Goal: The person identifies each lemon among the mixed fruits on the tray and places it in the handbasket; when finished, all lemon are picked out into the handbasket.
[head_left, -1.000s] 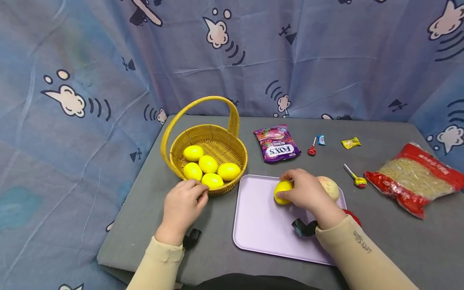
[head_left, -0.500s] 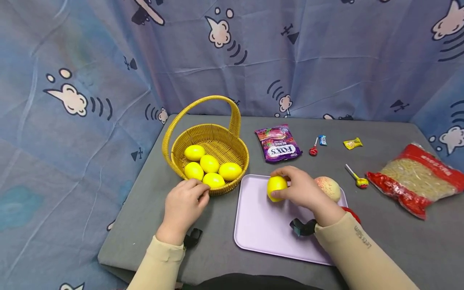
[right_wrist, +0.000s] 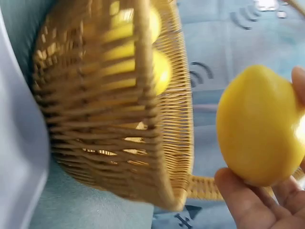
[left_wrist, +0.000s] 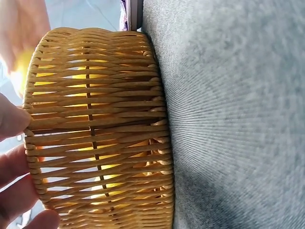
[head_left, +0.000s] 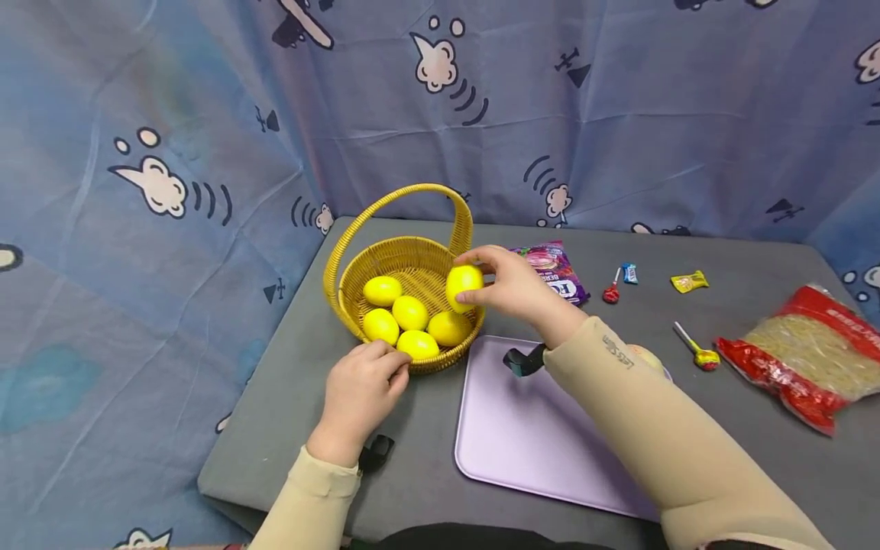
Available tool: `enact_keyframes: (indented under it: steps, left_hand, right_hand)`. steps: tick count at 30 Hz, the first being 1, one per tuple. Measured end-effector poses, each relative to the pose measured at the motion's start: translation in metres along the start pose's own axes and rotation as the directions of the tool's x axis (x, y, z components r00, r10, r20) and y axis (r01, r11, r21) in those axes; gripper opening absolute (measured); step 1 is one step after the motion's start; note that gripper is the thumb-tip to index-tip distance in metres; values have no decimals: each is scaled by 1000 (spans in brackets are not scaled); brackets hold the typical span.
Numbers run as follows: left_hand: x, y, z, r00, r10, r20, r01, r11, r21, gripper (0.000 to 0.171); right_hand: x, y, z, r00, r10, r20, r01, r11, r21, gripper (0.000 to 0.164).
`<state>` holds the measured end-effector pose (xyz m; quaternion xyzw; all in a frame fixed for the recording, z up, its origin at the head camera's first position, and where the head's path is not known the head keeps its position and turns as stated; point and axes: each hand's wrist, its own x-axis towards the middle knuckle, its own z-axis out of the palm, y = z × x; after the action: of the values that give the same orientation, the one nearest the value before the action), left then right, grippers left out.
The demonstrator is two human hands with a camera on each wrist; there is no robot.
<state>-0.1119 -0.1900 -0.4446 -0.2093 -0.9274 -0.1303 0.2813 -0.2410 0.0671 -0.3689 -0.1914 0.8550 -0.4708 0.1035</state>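
Observation:
In the head view my right hand [head_left: 519, 294] holds a lemon [head_left: 462, 288] above the right side of a yellow wicker basket [head_left: 412, 256]. Thumb and fingertips grip the lemon [right_wrist: 259, 126] in the right wrist view, beside the basket's rim. Several more lemons [head_left: 410, 312] lie inside the basket, toward its near left. My left hand [head_left: 364, 389] has its fingers at the near rim; the left wrist view has the fingers [left_wrist: 16, 202] curled over the woven edge of the basket [left_wrist: 100, 129].
A lilac tray [head_left: 529, 435] lies right of the basket; the right arm hides part of it and most of a round peach-coloured fruit [head_left: 646, 357]. Behind are a purple candy bag [head_left: 560, 275], lollipops [head_left: 704, 359], small wrapped candies [head_left: 690, 282] and a red-and-clear food packet [head_left: 811, 351].
My right hand has lifted the lemon off the tray and carried it left and away from me, over the basket. The left hand stays at the rim. The head view has shifted slightly.

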Motion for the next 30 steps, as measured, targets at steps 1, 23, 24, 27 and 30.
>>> enact_keyframes:
  steps: [1, 23, 24, 27, 30]
  left_hand:
    - [0, 0, 1, 1000, 1, 2, -1, 1000, -2, 8]
    - [3, 1, 3, 999, 31, -15, -31, 1000, -5, 8]
    - [3, 1, 3, 999, 30, -17, -30, 1000, -4, 8]
    - [2, -2, 2, 1000, 22, -18, -22, 1000, -2, 8]
    - [-1, -6, 1, 1000, 8, -16, -7, 1000, 3, 8]
  right_hand:
    - [8, -1, 3, 1000, 9, 1, -9, 999, -34, 55]
    - [66, 15, 57, 992, 67, 109, -17, 914, -405, 50]
    - [67, 15, 58, 991, 71, 117, -16, 908, -418, 50]
    - [70, 13, 62, 988, 78, 130, -12, 895, -446, 51]
    - [72, 11, 68, 989, 65, 134, 4, 889, -458, 57]
